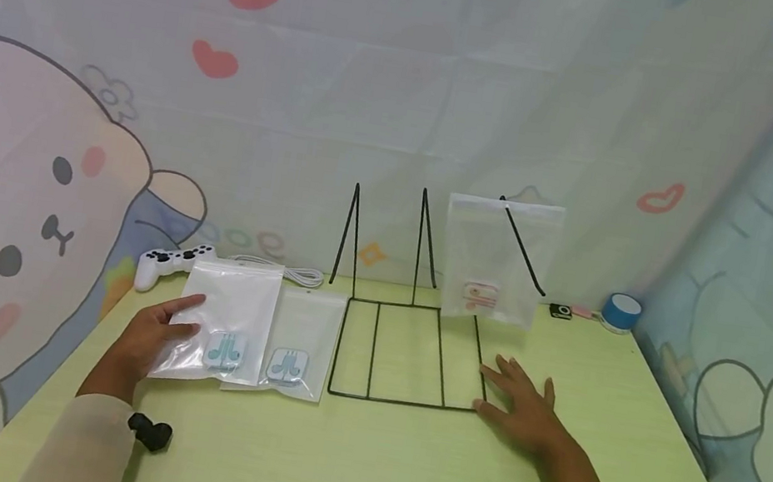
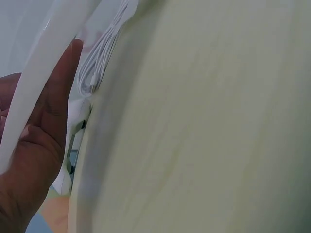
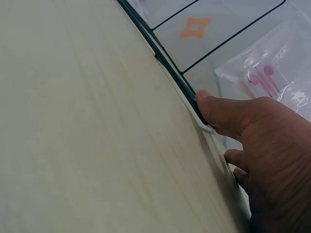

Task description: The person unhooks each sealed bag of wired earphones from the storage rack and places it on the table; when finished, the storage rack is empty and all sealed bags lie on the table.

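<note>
My left hand (image 1: pixel 147 334) pinches a white zip bag (image 1: pixel 231 309) by its left side, with blue earphones in a square case showing near its bottom. In the left wrist view, the bag (image 2: pixel 36 82) passes between thumb and fingers, tilted above the table. A second zip bag (image 1: pixel 319 323) with blue earphones lies partly beneath it. My right hand (image 1: pixel 526 411), fingers spread, touches the front right corner of a black wire display rack (image 1: pixel 399 401). Its thumb (image 3: pixel 218 109) rests at the rack's dark wire. From the rack's right hook hangs a zip bag (image 1: pixel 462 244) with pink earphones.
The rack's left hook (image 1: pixel 353 223) and middle hook (image 1: pixel 421 234) are bare. A white game controller (image 1: pixel 162 265) and a coiled white cable (image 1: pixel 305 276) sit at the back left. Blue tape (image 1: pixel 621 312) and a small black device (image 1: pixel 561 312) stand at the back right.
</note>
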`<state>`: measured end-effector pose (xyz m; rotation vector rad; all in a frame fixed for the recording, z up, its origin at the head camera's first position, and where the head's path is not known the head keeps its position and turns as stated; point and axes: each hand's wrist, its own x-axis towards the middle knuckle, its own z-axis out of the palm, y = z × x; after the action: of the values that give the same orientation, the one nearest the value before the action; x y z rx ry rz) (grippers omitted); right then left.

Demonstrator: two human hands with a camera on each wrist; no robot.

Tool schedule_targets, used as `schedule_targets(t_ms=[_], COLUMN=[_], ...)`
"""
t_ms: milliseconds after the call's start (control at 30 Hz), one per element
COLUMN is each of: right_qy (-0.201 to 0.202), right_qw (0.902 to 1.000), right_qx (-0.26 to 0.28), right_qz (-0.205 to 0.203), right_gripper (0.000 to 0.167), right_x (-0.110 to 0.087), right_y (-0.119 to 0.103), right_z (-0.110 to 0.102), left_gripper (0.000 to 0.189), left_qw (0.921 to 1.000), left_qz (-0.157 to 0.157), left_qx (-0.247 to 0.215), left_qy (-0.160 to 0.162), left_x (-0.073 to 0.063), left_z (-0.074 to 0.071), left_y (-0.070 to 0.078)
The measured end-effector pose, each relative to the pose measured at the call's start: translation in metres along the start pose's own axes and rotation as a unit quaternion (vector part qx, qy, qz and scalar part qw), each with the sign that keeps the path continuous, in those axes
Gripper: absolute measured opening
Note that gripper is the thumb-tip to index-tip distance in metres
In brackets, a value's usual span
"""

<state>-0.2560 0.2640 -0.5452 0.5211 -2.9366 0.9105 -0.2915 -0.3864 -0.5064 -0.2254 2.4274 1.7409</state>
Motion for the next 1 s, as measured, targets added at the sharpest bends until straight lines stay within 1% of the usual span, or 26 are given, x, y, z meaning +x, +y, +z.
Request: schedule_targets(t_ms=[100, 300, 467, 533, 733, 900, 1000], right_qy=[0.000, -0.001, -0.001, -0.001, 0.001, 0.002, 0.004], right_qw=[1.0000, 1.0000, 1.0000, 1.0000, 1.0000, 1.0000, 1.0000], right_qx=[-0.003, -0.001, -0.001, -0.001, 0.000, 0.004, 0.003], right_qz=[0.002, 0.003, 0.003, 0.004, 0.002, 0.000, -0.002], right_gripper=[0.070, 0.070, 0.070, 0.070, 0.069, 0.069, 0.069], right_x=[0.000, 0.001, 0.001, 0.001, 0.001, 0.000, 0.000], right_y=[0.001, 0.003, 0.003, 0.004, 0.005, 0.006, 0.005], right_z=[0.001, 0.000, 0.001, 0.001, 0.001, 0.002, 0.002], left_gripper=[0.076, 0.077, 0.074, 0.074, 0.074, 0.073, 0.073], left_qw=[0.9998, 0.9998, 0.9997, 0.9994, 0.9972, 0.9947, 0.9923], left_qz=[-0.010, -0.014, -0.012, -0.005, 0.014, 0.000, -0.010], left_qx=[0.014, 0.010, 0.023, 0.035, 0.073, 0.099, 0.119], left_qy=[0.007, 0.004, 0.003, 0.001, -0.013, -0.027, -0.031], left_x=[-0.004, -0.006, -0.007, -0.006, 0.002, 0.007, 0.007], left_z=[-0.008, -0.024, -0.031, -0.033, -0.037, -0.041, -0.044], left_y=[-0.005, -0.012, -0.018, -0.019, -0.017, -0.012, -0.009])
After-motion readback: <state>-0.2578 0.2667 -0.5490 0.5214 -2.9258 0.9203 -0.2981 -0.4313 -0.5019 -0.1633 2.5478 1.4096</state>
